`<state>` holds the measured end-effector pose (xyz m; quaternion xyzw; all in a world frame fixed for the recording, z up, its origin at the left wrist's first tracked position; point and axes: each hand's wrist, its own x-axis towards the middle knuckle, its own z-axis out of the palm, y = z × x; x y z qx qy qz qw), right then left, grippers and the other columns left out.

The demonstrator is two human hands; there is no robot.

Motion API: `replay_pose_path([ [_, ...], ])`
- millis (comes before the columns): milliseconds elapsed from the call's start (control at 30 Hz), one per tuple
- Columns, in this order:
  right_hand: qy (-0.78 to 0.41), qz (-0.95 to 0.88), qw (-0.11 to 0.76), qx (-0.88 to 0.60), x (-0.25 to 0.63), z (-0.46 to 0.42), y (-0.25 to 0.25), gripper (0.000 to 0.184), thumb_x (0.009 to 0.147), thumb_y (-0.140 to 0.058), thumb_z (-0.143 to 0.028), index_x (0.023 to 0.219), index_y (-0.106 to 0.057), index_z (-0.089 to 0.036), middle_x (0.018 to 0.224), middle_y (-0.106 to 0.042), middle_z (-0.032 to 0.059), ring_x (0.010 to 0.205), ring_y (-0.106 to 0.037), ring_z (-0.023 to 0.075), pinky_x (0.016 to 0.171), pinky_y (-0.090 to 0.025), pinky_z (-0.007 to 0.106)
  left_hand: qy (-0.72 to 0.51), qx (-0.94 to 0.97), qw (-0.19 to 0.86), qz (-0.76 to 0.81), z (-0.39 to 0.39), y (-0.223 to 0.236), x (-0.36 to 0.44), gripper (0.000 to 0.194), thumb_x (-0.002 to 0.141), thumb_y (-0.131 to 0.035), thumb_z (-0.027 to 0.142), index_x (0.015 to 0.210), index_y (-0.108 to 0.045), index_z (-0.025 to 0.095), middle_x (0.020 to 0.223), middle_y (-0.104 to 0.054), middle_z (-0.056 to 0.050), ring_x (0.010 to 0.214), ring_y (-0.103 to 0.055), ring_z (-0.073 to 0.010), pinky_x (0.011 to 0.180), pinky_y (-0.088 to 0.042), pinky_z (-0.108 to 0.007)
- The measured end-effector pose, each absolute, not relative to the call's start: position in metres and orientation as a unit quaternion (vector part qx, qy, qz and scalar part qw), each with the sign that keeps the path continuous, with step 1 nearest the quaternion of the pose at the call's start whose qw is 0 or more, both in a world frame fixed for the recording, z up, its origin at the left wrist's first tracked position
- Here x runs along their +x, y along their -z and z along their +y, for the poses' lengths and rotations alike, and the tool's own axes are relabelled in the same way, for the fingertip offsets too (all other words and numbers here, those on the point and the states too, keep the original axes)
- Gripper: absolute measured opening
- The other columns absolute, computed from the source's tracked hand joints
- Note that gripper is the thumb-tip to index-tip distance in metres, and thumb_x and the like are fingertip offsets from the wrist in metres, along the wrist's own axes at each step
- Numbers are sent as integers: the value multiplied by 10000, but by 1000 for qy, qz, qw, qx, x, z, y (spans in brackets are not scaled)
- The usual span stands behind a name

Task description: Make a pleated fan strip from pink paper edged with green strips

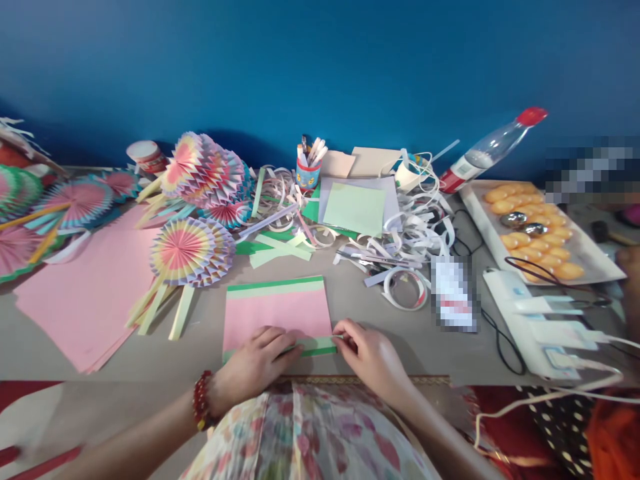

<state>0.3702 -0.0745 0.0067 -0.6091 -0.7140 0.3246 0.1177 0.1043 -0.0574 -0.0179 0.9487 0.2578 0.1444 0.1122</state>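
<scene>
A pink paper sheet lies flat at the table's front edge. Dark green and light green bands run along its far and near sides. My left hand rests on the near left part of the sheet, fingers stretched out over the near light green band. At the sheet's near right corner, my right hand is closed, thumb and fingertips pinching the end of that band. Folded paper fans with pale stick-like strips lie beyond to the left, next to a stack of larger pink sheets.
Scissors, a tape roll and curly paper scraps lie to the right. A pen cup and light green paper stand farther back. A tilted bottle, a tray and a power strip with cables occupy the far right.
</scene>
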Motion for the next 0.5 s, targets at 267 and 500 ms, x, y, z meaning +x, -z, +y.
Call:
replay_pose_path([
  [267,-319,-718,118,-608,370,-75,-6,146,930,-457,-270,918,-599,-241,773,-712,15,667,-653,172,588,-371,246,-143,950,106,258,-56,17,105,253,1007,-452,199,1216,-593,179,1118,-616,-88,1038,-544,-217,915,-477,-362],
  [500,-313,-721,116,-607,370,-76,-3,136,941,-461,-267,916,-592,-239,783,-706,15,681,-652,169,596,-364,245,-141,949,105,262,-56,17,105,249,1009,-451,205,1206,-603,197,1128,-616,-83,1045,-546,-209,923,-479,-355],
])
